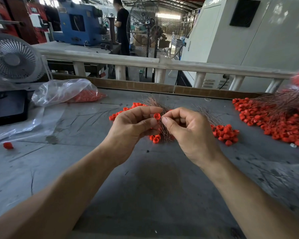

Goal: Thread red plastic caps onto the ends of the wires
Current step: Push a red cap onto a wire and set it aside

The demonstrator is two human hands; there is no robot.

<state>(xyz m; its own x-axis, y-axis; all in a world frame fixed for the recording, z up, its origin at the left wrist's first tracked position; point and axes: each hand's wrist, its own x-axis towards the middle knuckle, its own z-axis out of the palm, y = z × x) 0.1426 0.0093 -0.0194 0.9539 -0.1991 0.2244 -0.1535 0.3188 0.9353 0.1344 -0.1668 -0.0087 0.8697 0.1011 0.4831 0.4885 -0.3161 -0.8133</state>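
Grey bench [145, 178], left hand [131, 128] pinching cap [157, 116] — wire perhaps

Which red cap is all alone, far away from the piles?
The lone cap at the table's left edge, near the crumpled plastic sheet. All other loose caps lie in heaps.

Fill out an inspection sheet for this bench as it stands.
Surface: grey table, scuffed, stained.
Job's things: red cap at wire bundle; loose caps; capped wires at right.
Clutter: bag of caps, stray cap, black tray.
Hands: left hand pinches the cap; right hand pinches a wire.
Cables: nothing seen on the table.
Surroundings: desk fan, pedestal fan, railing, machines, a person.
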